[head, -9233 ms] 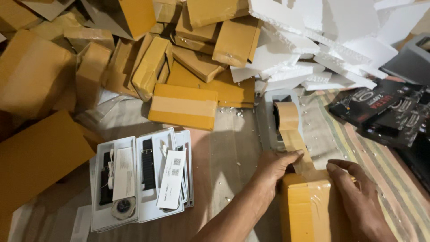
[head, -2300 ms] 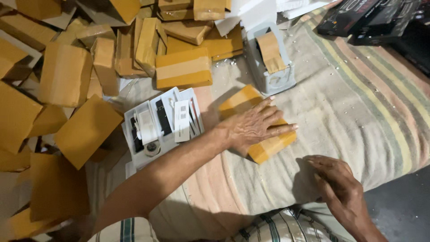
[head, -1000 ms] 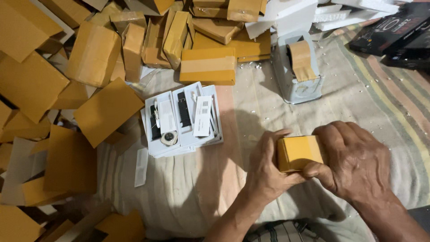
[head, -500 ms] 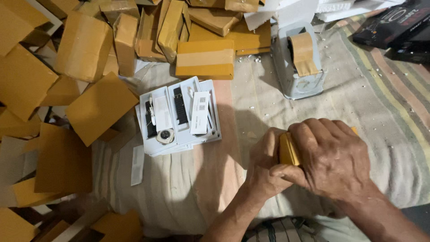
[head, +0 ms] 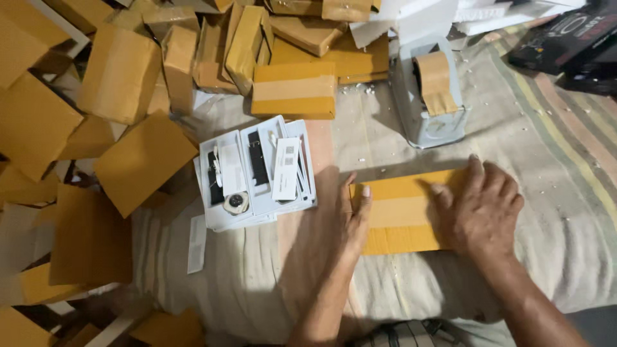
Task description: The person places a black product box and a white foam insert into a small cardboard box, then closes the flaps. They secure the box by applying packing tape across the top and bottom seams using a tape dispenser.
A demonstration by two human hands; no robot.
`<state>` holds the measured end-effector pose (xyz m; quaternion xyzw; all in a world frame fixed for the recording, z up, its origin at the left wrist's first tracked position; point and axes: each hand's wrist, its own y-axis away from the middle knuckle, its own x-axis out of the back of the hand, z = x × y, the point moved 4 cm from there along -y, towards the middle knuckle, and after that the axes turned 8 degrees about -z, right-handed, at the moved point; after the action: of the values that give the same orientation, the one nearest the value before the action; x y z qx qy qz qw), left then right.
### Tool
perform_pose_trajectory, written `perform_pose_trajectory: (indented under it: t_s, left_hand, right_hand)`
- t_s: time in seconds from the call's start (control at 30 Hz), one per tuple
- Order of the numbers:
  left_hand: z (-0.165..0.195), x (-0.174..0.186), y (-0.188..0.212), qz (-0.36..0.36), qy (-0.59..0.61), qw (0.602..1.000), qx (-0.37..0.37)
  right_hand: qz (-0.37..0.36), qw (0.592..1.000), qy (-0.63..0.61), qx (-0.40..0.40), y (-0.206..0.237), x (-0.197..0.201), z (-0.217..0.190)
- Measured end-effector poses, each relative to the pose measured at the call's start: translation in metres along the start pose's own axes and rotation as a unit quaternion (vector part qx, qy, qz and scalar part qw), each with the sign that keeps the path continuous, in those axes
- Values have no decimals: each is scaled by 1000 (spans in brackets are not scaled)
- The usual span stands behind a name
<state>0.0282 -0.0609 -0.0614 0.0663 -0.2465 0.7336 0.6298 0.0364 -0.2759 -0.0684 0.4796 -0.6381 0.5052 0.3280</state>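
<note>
A beige cloth-covered surface (head: 257, 289) fills the view, with striped fabric (head: 565, 128) running off at 3 o'clock; open room lies only at 6 o'clock and along the right edge. A heap of yellow-brown cardboard boxes (head: 122, 71) crowds 9 through 12 o'clock. 1 taped box (head: 294, 90) lies apart at 12 o'clock; a grey tape dispenser (head: 430, 96) with a brown roll stands at 1 o'clock; dark packages (head: 565, 45) sit at 2 o'clock. White trays (head: 254, 170) holding dark straps and a round watch face sit at 10 o'clock, a white paper slip (head: 197, 243) just below them. Centre: the flat cardboard box (head: 402, 212) lies on the cloth; left hand (head: 355, 215) is flat, fingers straight, against its left end; right hand (head: 482, 209) presses down on its right end, fingers spread, neither grip closed.
</note>
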Motion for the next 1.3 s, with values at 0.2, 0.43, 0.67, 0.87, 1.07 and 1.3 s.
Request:
perform_pose_trajectory:
  t_s: [0.2, 0.43, 0.67, 0.87, 1.07, 1.3]
  left_hand:
    - [-84, -7, 19, -18, 99, 971, 216]
    - [-109, -10, 17, 51, 129, 959, 248]
    - [-63, 2, 18, 28, 89, 980, 175]
    - [-70, 0, 11, -10, 270, 948, 170]
    - [-42, 10, 9, 14, 86, 996, 7]
    - [-21, 12, 3, -42, 68, 982, 171]
  right_hand:
    - [-108, 976, -37, 188, 8, -27, -98]
    - [-130, 956, 5, 265, -12, -35, -106]
    - [-129, 979, 0, 157, -16, -5, -12]
    - [-167, 952, -6, 256, 7, -44, -121]
    - [-154, 955, 5, 255, -7, -42, -88]
    - [-101, 983, -130, 82, 1, 0, 30]
